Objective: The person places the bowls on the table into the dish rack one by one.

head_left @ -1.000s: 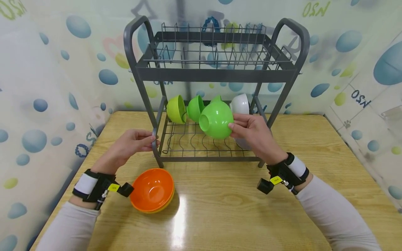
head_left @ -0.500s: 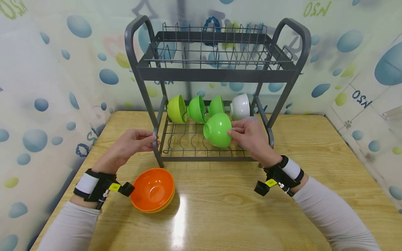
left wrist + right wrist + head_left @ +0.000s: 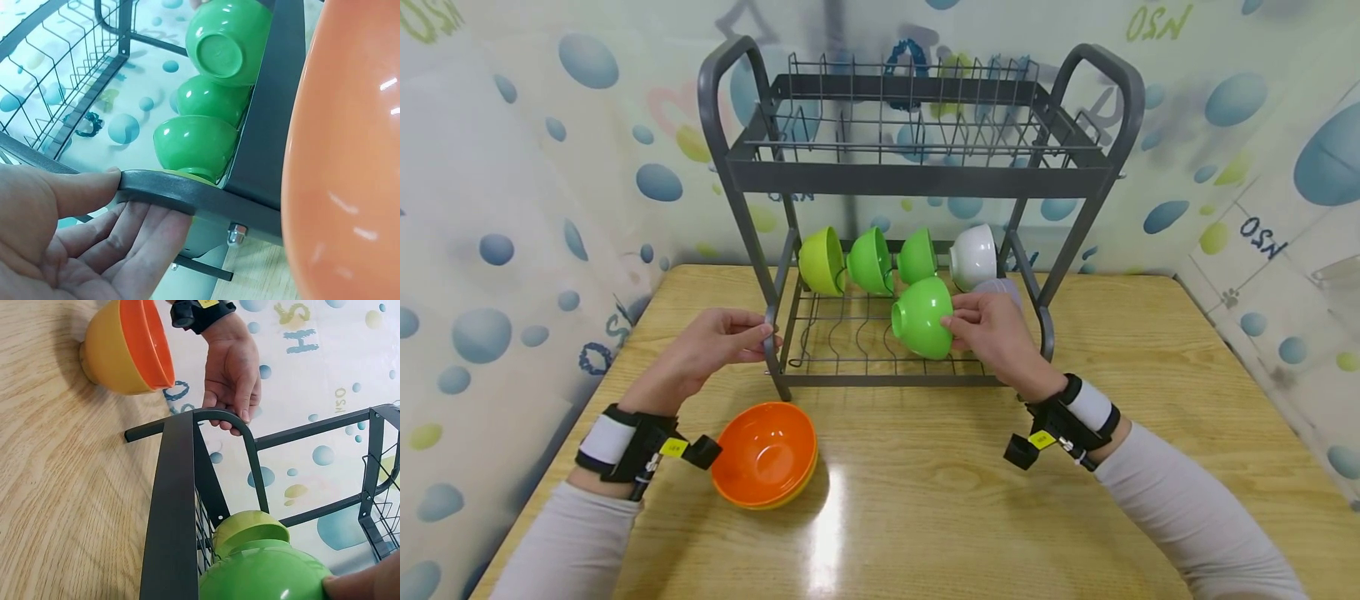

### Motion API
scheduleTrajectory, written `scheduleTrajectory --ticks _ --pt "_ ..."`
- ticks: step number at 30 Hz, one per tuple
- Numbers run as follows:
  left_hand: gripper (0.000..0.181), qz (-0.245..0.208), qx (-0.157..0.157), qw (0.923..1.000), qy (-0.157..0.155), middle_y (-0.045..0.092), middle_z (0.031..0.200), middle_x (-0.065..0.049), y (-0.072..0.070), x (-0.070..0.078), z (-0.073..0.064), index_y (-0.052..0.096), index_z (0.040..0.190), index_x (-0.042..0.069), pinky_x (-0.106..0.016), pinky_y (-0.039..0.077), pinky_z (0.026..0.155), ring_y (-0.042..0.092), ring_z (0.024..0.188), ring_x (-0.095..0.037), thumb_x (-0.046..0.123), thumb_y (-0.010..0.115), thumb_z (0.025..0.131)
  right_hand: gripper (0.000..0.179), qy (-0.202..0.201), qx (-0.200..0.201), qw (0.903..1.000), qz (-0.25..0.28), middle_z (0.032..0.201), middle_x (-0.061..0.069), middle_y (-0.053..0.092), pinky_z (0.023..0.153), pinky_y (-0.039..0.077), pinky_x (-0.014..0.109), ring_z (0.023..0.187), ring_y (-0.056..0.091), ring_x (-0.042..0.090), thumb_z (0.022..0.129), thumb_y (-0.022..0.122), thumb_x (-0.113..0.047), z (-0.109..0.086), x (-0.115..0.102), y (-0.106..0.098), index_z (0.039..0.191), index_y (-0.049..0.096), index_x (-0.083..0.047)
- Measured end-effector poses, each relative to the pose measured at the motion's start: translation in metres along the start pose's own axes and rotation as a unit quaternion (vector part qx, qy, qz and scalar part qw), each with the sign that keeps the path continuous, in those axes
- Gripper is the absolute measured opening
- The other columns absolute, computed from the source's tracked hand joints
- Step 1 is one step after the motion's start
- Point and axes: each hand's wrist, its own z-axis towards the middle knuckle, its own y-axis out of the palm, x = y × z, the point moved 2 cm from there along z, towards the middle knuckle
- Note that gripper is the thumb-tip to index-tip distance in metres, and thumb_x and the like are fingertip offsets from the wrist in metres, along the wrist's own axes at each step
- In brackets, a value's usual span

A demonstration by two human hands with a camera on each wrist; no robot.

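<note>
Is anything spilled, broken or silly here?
Nothing stands out: I see no spills or cracks. The green bowl in the right hand is tipped sideways, but so are the back-row bowls in the rack.

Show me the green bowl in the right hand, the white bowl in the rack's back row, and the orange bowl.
Held green bowl (image 3: pixel 922 318): head view, on its outer side.
White bowl (image 3: pixel 974 257): head view, on its outer side.
Orange bowl (image 3: pixel 767 454): head view, on its inside.

the right hand (image 3: pixel 1000 335) has lowered the held green bowl (image 3: pixel 922 321), uncovering more of the rear green bowl (image 3: pixel 917 255).
</note>
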Motion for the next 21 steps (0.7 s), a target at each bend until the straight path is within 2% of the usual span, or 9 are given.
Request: scheduleTrajectory --ticks 5,11,17,21 --pt "0.049 -0.001 0.001 1.0000 -0.001 0.067 0.115 -0.021 0.0000 0.0008 -0.0005 0.053 0.127 -0.008 -0.032 0.054 0.090 0.069 0.093 -0.014 0.030 0.055 0.096 0.040 0.002 0.007 0.9998 -0.017 0.122 0.022 0.064 0.074 0.059 0.031 0.102 0.067 0.030 0.094 0.057 -0.011 0.0000 0.0000 0.0001 0.131 0.054 0.005" --pt "0.048 -0.003 0.005 1.0000 0.001 0.068 0.112 -0.018 0.0003 0.0010 -0.0012 0.054 0.126 -0.008 -0.031 0.055 0.089 0.069 0.093 -0.014 0.029 0.055 0.096 0.042 -0.013 0.023 0.9968 -0.076 0.119 0.022 0.065 0.077 0.059 0.039 0.098 0.069 0.028 0.093 0.059 -0.013 0.0004 -0.0004 0.0024 0.131 0.054 0.005" --pt "0.049 -0.005 0.004 1.0000 0.005 0.069 0.111 -0.018 0.0004 -0.0001 -0.0010 0.054 0.126 -0.009 -0.030 0.055 0.089 0.069 0.093 -0.014 0.029 0.055 0.096 0.042 -0.022 0.028 0.9947 -0.096 0.118 0.021 0.067 0.075 0.059 0.034 0.099 0.068 0.027 0.093 0.061 -0.014 0.0018 -0.0007 0.0051 0.130 0.055 0.004" --pt "0.049 -0.002 0.007 1.0000 0.001 0.068 0.112 -0.018 0.0001 -0.0012 -0.0003 0.054 0.127 -0.008 -0.029 0.055 0.088 0.068 0.093 -0.013 0.031 0.055 0.096 0.042 -0.028 0.036 0.9929 -0.110 0.116 0.020 0.068 0.072 0.059 0.033 0.092 0.071 0.025 0.092 0.061 -0.016 0.0027 -0.0002 0.0060 0.130 0.056 0.003"
